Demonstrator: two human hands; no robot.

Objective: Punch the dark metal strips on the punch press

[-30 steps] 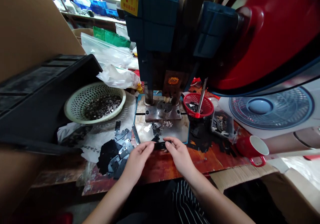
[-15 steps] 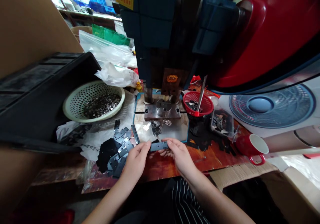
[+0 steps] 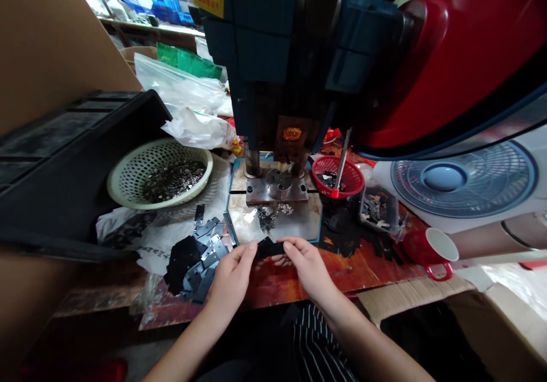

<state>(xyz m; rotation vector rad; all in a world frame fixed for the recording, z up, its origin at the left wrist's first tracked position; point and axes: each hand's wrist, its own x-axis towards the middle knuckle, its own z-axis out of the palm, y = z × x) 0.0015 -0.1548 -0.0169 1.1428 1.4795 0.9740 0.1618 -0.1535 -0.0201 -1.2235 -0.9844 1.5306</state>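
A dark flat metal strip (image 3: 270, 250) is held level between my two hands, just in front of the press bed (image 3: 299, 226). My left hand (image 3: 236, 268) pinches its left end, and my right hand (image 3: 305, 259) grips the right end between thumb and fingers. Behind the strip, the steel die block (image 3: 277, 191) sits under the blue press (image 3: 265, 46). Small shiny bits (image 3: 267, 217) are scattered on the bed. To the left of my left hand lies a pile of dark flat plates (image 3: 199, 262).
A pale green basket (image 3: 117, 183) of small metal pieces stands left, beside a black crate (image 3: 64, 171). On the right are a red basket (image 3: 356, 185), a clear tub (image 3: 379, 208), a red mug (image 3: 421, 248) and a fan (image 3: 464, 180).
The strip in my hands has tilted, so its face now looks black instead of grey-blue. My hands have hardly moved.
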